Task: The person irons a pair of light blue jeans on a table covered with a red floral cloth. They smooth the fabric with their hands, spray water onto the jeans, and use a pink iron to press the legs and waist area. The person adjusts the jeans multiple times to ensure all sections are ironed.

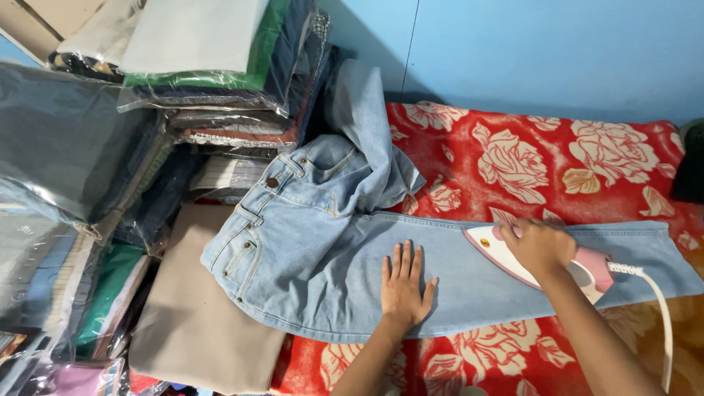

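Stacks of folded clothes in clear plastic (198, 81) stand at the left. Beside them, light blue jeans (323, 242) lie spread across a red floral blanket (557, 161). The left hand (403, 286) presses flat and open on the denim. Just right, the right hand (539, 246) has its grip closed around a pink and white iron (506, 253) resting on the jeans leg.

We see a red blanket (513, 169) with cream rose prints spread under the work, and behind it a plain blue wall (550, 51). On our left, a stack of folded clothes in clear plastic bags (213, 81) rises high, with green, white and dark pieces. Nearer us sits a large bagged dark garment (66, 139), and below lies a folded beige cloth (191, 315).
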